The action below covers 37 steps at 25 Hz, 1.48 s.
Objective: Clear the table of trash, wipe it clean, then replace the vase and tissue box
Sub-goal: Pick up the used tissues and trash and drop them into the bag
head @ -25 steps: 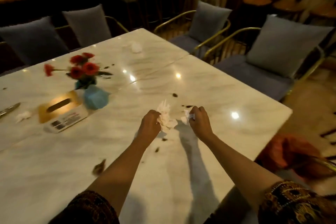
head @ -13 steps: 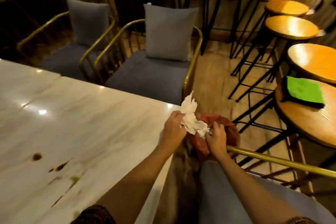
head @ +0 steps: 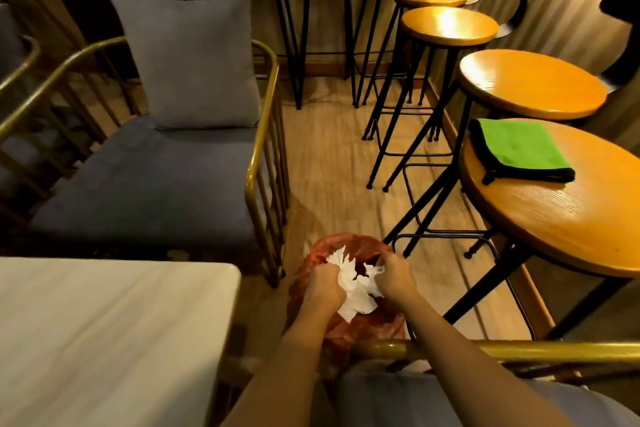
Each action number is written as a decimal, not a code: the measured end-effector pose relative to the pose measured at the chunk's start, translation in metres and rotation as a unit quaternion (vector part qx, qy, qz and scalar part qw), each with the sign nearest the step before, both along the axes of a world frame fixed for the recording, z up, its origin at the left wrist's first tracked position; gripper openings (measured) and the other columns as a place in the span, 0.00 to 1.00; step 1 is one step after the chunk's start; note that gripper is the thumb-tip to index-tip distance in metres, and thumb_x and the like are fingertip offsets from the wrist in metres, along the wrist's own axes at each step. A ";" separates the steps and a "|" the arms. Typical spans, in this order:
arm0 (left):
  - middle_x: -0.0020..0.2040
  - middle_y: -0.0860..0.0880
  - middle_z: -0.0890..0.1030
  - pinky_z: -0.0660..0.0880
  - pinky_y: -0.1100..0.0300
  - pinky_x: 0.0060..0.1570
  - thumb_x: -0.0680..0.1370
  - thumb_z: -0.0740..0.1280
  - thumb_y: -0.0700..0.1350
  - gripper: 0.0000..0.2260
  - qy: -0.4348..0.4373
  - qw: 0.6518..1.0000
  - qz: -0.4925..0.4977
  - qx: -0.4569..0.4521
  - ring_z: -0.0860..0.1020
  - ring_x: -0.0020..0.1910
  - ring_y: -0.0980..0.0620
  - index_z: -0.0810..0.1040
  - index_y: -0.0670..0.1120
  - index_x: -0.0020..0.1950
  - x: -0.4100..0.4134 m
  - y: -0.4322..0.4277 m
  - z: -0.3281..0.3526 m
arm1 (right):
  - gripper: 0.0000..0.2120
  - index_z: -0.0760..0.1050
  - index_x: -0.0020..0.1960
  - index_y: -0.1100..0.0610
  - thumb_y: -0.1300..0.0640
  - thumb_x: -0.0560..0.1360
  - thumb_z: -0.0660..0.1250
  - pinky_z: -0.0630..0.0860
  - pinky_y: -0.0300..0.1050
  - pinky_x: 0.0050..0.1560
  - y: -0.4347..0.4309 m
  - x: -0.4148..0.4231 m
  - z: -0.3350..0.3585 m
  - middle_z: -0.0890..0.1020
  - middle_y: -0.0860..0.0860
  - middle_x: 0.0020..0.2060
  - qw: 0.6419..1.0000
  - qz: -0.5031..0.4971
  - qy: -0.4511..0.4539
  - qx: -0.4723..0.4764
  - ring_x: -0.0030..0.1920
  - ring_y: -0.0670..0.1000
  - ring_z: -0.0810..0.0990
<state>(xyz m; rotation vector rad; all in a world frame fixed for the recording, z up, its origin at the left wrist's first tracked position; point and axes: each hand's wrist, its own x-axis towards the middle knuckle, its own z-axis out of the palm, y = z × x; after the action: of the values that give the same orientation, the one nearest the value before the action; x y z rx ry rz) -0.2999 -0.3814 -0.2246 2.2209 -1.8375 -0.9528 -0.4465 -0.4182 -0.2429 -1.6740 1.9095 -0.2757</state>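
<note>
Two hands hung over the mouth of a red-lined bin (head: 349, 243) that stood on the floor just past the gold rail (head: 485, 349) of the nearest chair. The left hand (head: 323, 289) had its fingers curled round a big wad of crumpled tissue (head: 353, 288). The right hand (head: 395, 276) pinched a smaller scrap of the same white paper, and neither hand was spread wide. Both were held directly above the opening, probably so the trash would fall straight in when let go, not onto the floor. That put the work in its first stage, with clearing nearly done for this handful and wiping not yet begun.

Left of the bin, the corner of the pale table (head: 104, 329) was in view, with nothing visible on that part. The vase and tissue box lay outside the frame, so their place could not be told.

Farther right, a folded green cloth (head: 519, 148) lay on a round wooden top (head: 571, 225), likely parked there within reach for the wipe. Beyond the bin stood an armchair (head: 145, 184) with a grey cushion (head: 188, 61), and behind it a row of bar stools (head: 449, 25) lined the wall.
</note>
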 end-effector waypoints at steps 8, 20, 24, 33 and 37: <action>0.63 0.42 0.76 0.74 0.58 0.56 0.75 0.63 0.35 0.19 0.061 0.998 0.006 -0.007 0.76 0.59 0.46 0.73 0.44 0.66 -0.022 -0.042 -0.084 | 0.15 0.76 0.57 0.55 0.65 0.72 0.63 0.75 0.47 0.53 -0.040 -0.015 -0.068 0.78 0.55 0.55 0.999 0.018 0.032 0.012 0.57 0.58 0.77; 0.53 0.44 0.82 0.73 0.59 0.54 0.75 0.60 0.35 0.13 0.053 0.992 0.069 -0.093 0.79 0.53 0.47 0.82 0.43 0.52 0.013 -0.014 0.015 | 0.11 0.78 0.52 0.59 0.66 0.73 0.61 0.76 0.50 0.47 -0.014 -0.017 0.015 0.81 0.58 0.49 0.995 -0.005 0.007 -0.096 0.52 0.59 0.79; 0.49 0.48 0.82 0.77 0.59 0.50 0.78 0.62 0.41 0.09 0.083 0.984 0.030 -0.155 0.80 0.49 0.52 0.80 0.46 0.54 0.037 0.024 0.105 | 0.10 0.76 0.55 0.59 0.57 0.78 0.61 0.77 0.53 0.48 0.025 0.022 0.098 0.81 0.56 0.47 0.988 0.071 0.040 -0.132 0.50 0.57 0.79; 0.70 0.52 0.70 0.61 0.58 0.69 0.80 0.59 0.54 0.19 -0.129 0.957 0.071 -0.249 0.66 0.69 0.51 0.68 0.52 0.70 0.183 0.246 0.230 | 0.17 0.76 0.61 0.60 0.51 0.77 0.63 0.74 0.51 0.59 0.211 0.178 0.253 0.80 0.57 0.56 0.922 0.231 -0.058 -0.304 0.57 0.58 0.77; 0.70 0.51 0.69 0.60 0.59 0.69 0.80 0.60 0.52 0.21 -0.162 0.953 0.116 -0.227 0.65 0.69 0.50 0.65 0.51 0.72 0.243 0.448 0.253 | 0.18 0.78 0.59 0.59 0.50 0.76 0.62 0.77 0.50 0.55 0.393 0.247 0.260 0.81 0.57 0.55 0.888 0.309 -0.152 -0.304 0.54 0.58 0.80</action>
<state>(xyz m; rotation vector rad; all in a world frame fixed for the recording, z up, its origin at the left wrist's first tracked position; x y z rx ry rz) -0.0568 0.0666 0.0288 2.3078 -1.6361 -0.1042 -0.1992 -0.0251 0.0172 -2.3687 1.0197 -0.8771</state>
